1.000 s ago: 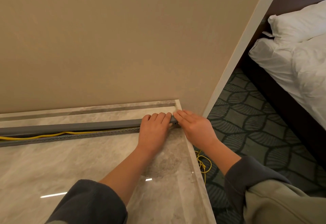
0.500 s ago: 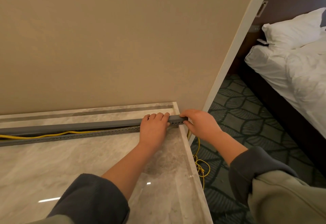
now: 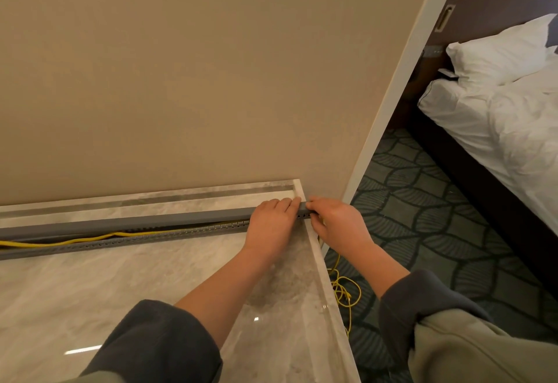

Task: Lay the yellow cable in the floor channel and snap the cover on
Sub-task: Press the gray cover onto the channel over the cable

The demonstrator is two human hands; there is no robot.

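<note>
Marble floor (image 3: 90, 292) spreads wide between the sleeves and the grey channel (image 3: 90, 247). Its raised right edge drops to patterned carpet (image 3: 437, 216). The yellow cable (image 3: 117, 234) lies inside the channel and coils loose past that edge. At the edge, the left hand (image 3: 270, 225) curls over the cover (image 3: 151, 221) end and the right hand (image 3: 338, 222) pinches it. Leftward the cover stands unseated, close under the wall (image 3: 181, 81).
</note>
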